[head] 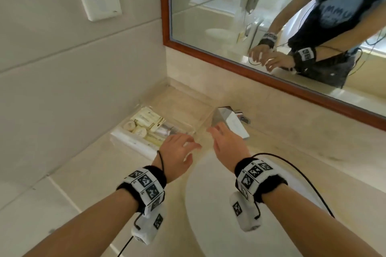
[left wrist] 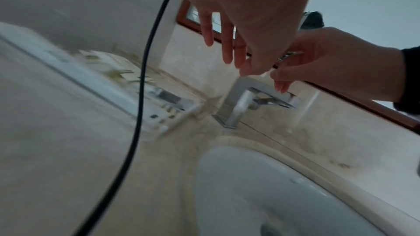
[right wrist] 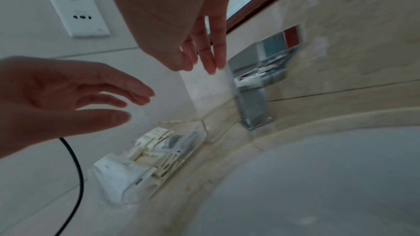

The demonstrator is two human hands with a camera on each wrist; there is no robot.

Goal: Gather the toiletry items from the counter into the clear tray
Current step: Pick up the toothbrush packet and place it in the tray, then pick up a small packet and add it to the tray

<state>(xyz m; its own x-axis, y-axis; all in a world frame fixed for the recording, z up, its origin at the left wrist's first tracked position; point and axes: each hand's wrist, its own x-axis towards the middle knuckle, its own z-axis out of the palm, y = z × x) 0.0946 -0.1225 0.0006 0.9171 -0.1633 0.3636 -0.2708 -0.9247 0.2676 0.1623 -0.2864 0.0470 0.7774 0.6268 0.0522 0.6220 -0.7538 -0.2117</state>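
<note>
Looks pretty much done to me: both the left hand [head: 177, 150] and right hand [head: 226, 144] hover empty with loose fingers, the packed clear tray [head: 133, 142] sits just beyond the left fingertips, and no loose toiletries show on the counter [head: 292, 152].

you are reaching both forearms forward, side by side, each wrist wearing a black band with white marker tiles. your left hand [head: 177, 152] is hovering palm down with its fingers [right wrist: 118, 96] loosely spread and nearly straight, holding nothing. your right hand [head: 226, 144] is hanging just beside it, close but not touching, fingers [right wrist: 209, 56] extending forward and slightly downward, relaxed and likewise gripping nothing. a thin black cable is trailing from each wrist.
</note>
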